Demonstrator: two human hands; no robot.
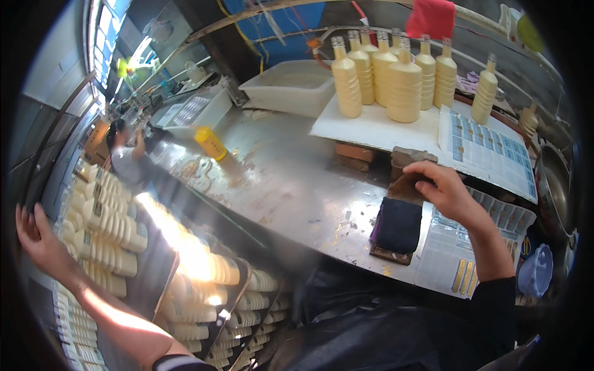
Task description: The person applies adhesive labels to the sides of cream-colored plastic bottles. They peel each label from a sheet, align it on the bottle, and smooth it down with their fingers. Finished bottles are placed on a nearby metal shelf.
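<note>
My right hand (444,189) rests on the metal worktable (291,185), its fingers curled over the far end of a brown board (405,185) that carries a dark cloth pad (397,224). My left hand (36,240) reaches far out to the left with fingers spread, holding nothing, just beside rows of pale yellow bottles lying on their sides (108,229). Several upright ribbed yellow bottles (387,77) stand on a white board (371,130) at the back of the table, beyond my right hand.
A sheet of blue labels (489,151) lies right of the bottles, more label sheets (458,260) under my right forearm. A white tub (291,86) and a fallen yellow bottle (210,143) sit farther back. Another person (124,157) works at far left. Stacked bottles (241,303) fill racks below.
</note>
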